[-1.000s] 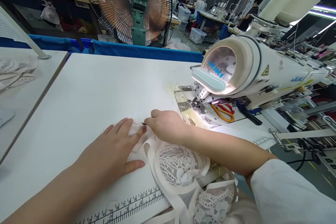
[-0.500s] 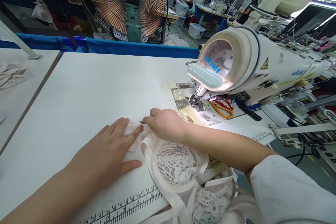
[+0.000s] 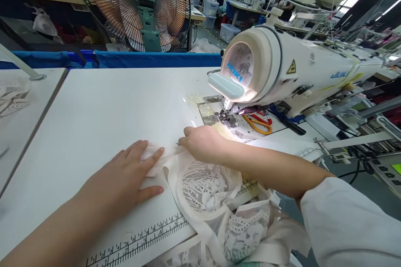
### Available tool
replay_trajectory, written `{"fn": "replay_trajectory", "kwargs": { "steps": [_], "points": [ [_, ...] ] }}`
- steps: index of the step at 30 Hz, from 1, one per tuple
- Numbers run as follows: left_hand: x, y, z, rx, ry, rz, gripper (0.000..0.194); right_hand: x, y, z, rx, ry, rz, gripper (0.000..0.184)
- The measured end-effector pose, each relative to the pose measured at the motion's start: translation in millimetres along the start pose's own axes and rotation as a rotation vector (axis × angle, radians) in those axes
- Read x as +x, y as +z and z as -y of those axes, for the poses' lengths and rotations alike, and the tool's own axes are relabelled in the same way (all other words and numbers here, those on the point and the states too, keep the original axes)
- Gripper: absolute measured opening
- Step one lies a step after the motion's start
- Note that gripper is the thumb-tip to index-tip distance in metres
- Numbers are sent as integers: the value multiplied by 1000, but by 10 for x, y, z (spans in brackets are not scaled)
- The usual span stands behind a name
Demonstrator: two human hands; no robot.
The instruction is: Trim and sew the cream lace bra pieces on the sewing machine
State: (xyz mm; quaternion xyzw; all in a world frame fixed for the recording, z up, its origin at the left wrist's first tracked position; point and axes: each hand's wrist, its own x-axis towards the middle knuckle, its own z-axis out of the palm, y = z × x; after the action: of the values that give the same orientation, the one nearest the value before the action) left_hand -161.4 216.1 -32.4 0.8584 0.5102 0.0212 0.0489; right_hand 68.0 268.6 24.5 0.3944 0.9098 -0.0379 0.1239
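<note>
My left hand (image 3: 125, 175) lies flat with fingers spread on the end of a white lace garment (image 3: 206, 187) on the white table (image 3: 103, 108). My right hand (image 3: 203, 142) is closed in a pinch on a narrow strap of that garment, with a small dark metal tip showing at its fingertips. The strap is stretched between the two hands. The hands sit just in front of the needle area of a white sewing machine (image 3: 275, 75).
Orange-handled scissors (image 3: 258, 124) lie on the machine bed under the arm. A printed ruler (image 3: 138, 246) runs along the table's near edge. A large standing fan (image 3: 138, 4) is behind the table. White lace pieces (image 3: 11, 96) rest on the left table. People work at far benches.
My right hand has drawn away from the left, pulling the strap out taut between them. The view has shifted a little to the right.
</note>
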Motion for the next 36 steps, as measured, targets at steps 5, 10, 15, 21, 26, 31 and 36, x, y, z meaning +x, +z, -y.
{"fn": "replay_trajectory", "kwargs": {
  "steps": [5,10,15,21,26,31,36],
  "points": [
    [87,-186,44,-107,-76,134,64,-201,31,-66,328,86,-216,20],
    [236,-470,-145,-109,-163,138,62,-598,390,167,656,-75,-224,16],
    [201,-380,-656,15,-193,99,59,-984,743,458,670,-385,-339,19],
    [-110,-56,-1044,57,-113,-159,53,-1196,650,334,660,-274,-250,18],
    [-218,-1,-1069,26,-121,-129,51,-946,358,133,484,-63,-255,21],
    [-230,4,-1037,7,-67,-100,51,-525,265,184,328,-4,-193,21],
    [-248,21,-1038,-35,-74,-105,44,-331,339,311,240,-29,-214,21]
  ]
}}
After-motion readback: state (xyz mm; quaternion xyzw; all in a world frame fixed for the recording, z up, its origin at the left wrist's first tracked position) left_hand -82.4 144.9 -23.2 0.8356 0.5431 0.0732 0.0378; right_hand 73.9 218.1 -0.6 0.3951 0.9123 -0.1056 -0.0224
